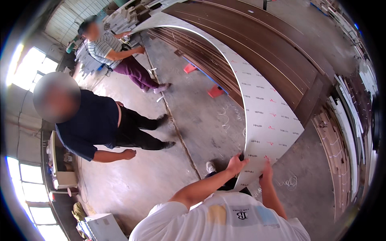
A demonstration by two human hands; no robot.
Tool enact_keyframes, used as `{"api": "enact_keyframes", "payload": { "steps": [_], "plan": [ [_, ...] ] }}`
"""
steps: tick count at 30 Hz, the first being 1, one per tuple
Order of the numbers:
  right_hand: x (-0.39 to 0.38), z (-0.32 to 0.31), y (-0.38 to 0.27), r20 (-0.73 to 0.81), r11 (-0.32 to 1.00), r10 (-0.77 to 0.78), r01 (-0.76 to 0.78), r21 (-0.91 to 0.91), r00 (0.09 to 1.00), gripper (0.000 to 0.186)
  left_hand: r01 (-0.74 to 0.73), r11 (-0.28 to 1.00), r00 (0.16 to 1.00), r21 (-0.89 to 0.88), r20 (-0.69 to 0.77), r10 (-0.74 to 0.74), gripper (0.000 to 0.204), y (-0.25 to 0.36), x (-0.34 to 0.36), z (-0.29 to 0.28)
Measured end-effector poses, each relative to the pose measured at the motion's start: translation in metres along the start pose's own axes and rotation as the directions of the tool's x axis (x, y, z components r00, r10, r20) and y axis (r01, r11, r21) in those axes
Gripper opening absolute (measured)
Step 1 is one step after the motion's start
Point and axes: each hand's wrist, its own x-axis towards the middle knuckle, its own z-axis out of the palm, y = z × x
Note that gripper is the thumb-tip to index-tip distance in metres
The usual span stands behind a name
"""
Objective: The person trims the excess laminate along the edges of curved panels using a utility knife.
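A long white panel (263,116), covered in film with rows of small dark and red print, stretches from in front of my body to the far upper left, its edges curving in the view. My left hand (236,164) grips its left edge near the close end, with the thumb over the top face. On the opposite side my right hand (266,172) is closed on the same end, its fingers partly hidden by the panel. At the panel's far end, a person in a striped shirt (105,50) has a hand on it.
A person in a dark shirt (90,120) stands to my left. Beneath and beyond the panel lie stacked brown boards (261,40) and red supports (215,91). Long strips (331,152) are piled at right. Curly shavings (290,182) lie on the concrete floor; a white box (105,228) stands lower left.
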Motion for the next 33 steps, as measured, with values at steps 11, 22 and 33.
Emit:
{"api": "enact_keyframes", "payload": {
  "steps": [11, 22, 33],
  "plan": [
    [0.045, -0.002, -0.016, -0.074, 0.968, -0.222, 0.21, -0.14, 0.972, 0.067, -0.173, 0.985, 0.963, 0.005, 0.212, 0.168, 0.061, -0.012, 0.022, -0.022],
    [0.039, 0.014, -0.013, -0.167, 0.969, -0.245, 0.236, -0.073, 0.955, 0.077, 0.177, 0.967, 0.963, -0.185, 0.236, -0.132, 0.058, -0.011, 0.055, -0.161],
    [0.043, 0.003, -0.015, -0.206, 0.947, -0.278, 0.231, -0.224, 0.938, 0.082, 0.196, 0.965, 0.978, -0.177, 0.113, -0.178, 0.047, -0.05, 0.045, -0.251]
  ]
}}
